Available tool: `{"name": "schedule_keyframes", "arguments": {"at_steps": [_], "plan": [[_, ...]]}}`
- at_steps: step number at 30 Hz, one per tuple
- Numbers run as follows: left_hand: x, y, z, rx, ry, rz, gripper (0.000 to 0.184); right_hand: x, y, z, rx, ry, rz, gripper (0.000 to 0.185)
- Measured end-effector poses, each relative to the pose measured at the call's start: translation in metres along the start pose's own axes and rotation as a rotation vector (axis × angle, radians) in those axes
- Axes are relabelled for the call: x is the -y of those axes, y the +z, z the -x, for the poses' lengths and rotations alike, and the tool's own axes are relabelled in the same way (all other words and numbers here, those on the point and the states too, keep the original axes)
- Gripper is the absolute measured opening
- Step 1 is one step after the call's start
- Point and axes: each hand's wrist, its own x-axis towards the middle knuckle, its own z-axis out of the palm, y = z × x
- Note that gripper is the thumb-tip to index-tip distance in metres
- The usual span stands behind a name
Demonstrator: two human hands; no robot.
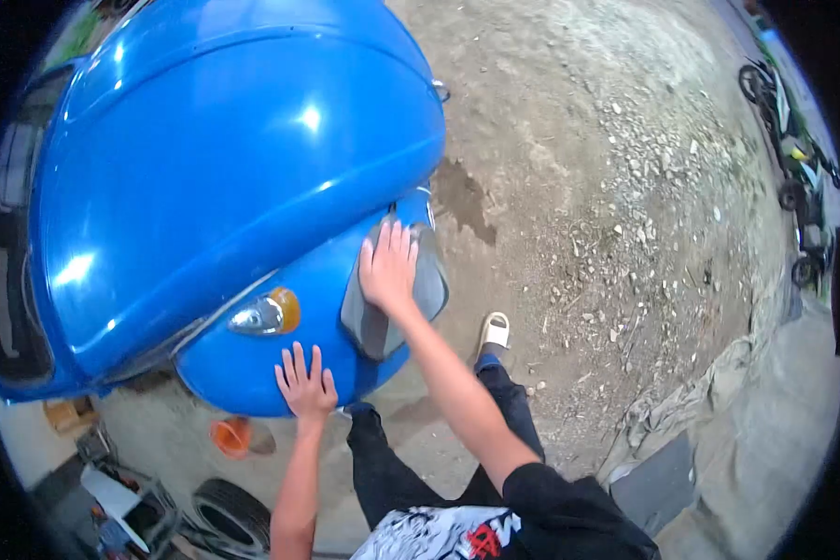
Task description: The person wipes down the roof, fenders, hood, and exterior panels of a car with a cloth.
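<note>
My left hand [306, 383] lies with its fingers spread at the lower edge of the blue car fender [322, 341], near the orange-and-clear lamp [267, 314]. My right hand [389, 269] rests flat, fingers stretched out, on a dark grey cloth-like piece [373, 322] draped over the fender's end. A lighter grey side of that piece shows to the right of the hand. What lies under the cloth is hidden. The rounded blue hood [243, 140] of the car rises beyond both hands.
An orange bucket [231, 437] stands below the fender, with a tire [231, 513] nearby. Gravel [644, 187] and dirt spread out on the right. Motorbikes [793, 168] stand at the far right. A crumpled tarp [691, 401] and a grey board [658, 481] lie at lower right.
</note>
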Motion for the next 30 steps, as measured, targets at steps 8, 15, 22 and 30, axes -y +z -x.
{"name": "schedule_keyframes", "arguments": {"at_steps": [8,15,22,30], "plan": [[-0.005,-0.007,-0.002,0.021,-0.039,0.011,0.052,-0.031,-0.001,-0.015,0.21,0.026,0.048,0.071],[-0.003,-0.017,-0.003,0.014,-0.025,0.029,0.056,-0.056,-0.001,-0.026,0.229,-0.131,-0.033,0.07],[-0.04,-0.016,-0.018,-0.07,-0.178,-0.053,0.065,-0.094,0.001,-0.035,0.2,-0.534,-0.193,0.063],[-0.157,0.064,-0.063,-0.414,-0.537,-0.224,0.06,-0.229,0.036,-0.118,0.351,-1.086,-0.755,0.055]]}}
